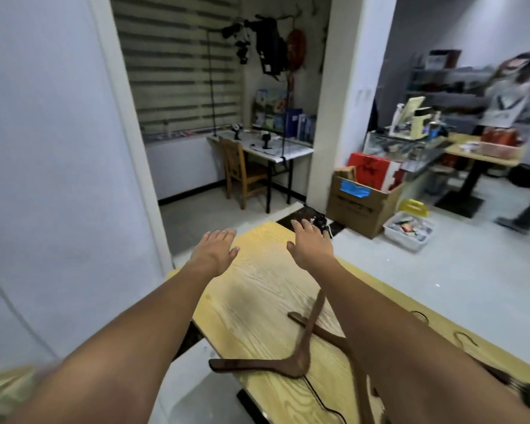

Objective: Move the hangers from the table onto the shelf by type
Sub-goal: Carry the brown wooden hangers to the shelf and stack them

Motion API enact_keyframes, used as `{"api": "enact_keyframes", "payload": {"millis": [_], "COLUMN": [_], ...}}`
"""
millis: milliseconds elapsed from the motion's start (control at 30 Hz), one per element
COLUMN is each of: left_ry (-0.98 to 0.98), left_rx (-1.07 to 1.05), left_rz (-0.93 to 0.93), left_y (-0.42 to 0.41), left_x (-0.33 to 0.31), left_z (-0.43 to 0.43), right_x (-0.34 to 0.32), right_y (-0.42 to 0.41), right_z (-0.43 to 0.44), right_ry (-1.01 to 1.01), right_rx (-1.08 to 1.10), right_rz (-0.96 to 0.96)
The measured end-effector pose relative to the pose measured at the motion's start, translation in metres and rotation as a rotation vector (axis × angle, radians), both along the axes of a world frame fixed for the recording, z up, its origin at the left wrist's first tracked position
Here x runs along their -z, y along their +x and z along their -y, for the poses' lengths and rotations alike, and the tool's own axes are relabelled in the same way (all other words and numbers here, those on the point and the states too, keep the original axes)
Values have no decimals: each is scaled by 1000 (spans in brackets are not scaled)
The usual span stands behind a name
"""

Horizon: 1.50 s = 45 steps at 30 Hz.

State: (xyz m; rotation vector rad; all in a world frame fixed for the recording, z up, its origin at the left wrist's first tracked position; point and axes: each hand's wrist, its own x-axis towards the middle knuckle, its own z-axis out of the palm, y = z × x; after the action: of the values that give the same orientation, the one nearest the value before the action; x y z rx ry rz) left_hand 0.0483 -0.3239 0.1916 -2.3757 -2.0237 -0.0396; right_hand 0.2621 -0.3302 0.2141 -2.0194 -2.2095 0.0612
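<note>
Nearest wooden hanger [294,365] flat on table [257,289], apex toward camera

Before us the table [257,289] runs away into the room. Our left hand [214,250] and right hand [312,243] hover side by side over its far end, fingers spread, holding nothing. Nearer us, hangers [291,361] lie crossed on the table, partly under our right forearm. Past the table's far right corner a box [358,206] stands on the floor. Behind, to the left, a chair [242,174] sits at a desk [266,149].
</note>
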Motion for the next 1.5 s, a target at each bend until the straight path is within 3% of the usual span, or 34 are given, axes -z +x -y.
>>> {"api": "enact_keyframes", "payload": {"millis": [300, 900, 1333, 1500], "left_ry": [-225, -423, -426, -413], "left_rx": [377, 827, 1346, 1435], "left_rz": [-104, -182, -638, -645], "left_y": [69, 173, 226, 235], "left_x": [51, 147, 210, 214], "left_z": [-22, -105, -116, -120], "right_x": [58, 156, 223, 236], "right_y": [59, 115, 128, 132], "right_z": [-6, -4, 2, 10], "right_ry": [-120, -305, -440, -492], "right_rx": [156, 506, 670, 694], "right_rz": [-15, -72, -115, -135]}}
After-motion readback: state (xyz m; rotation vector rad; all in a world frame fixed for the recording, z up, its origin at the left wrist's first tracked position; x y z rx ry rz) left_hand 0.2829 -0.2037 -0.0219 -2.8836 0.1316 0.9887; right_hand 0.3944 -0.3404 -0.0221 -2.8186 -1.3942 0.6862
